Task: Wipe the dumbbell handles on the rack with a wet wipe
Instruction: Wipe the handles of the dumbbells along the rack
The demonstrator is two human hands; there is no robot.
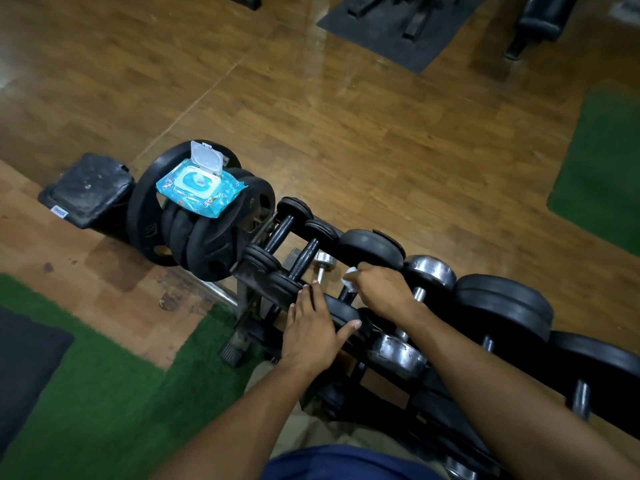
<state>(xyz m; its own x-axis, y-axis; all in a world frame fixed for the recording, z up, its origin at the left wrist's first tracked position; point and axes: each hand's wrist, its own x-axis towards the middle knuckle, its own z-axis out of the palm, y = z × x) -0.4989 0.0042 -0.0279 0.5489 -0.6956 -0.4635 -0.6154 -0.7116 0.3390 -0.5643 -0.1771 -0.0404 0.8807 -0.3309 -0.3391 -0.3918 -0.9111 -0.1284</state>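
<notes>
I see right hand (379, 287) curled round white wet wipe (350, 279) on a dumbbell handle (344, 293); left hand (311, 332) just beside, fingers flat on near black dumbbell head (341, 311).

Both forearms (485, 368) are bare to the hands, with no sleeves, watch or rings showing. A dark blue shirt (346, 462) covers the chest, above khaki trousers (311, 434).

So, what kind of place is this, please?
Most likely a gym. A rack holds black and chrome dumbbells, weight plates are stacked at its end, and an exercise bench stands on the wooden floor.
</notes>
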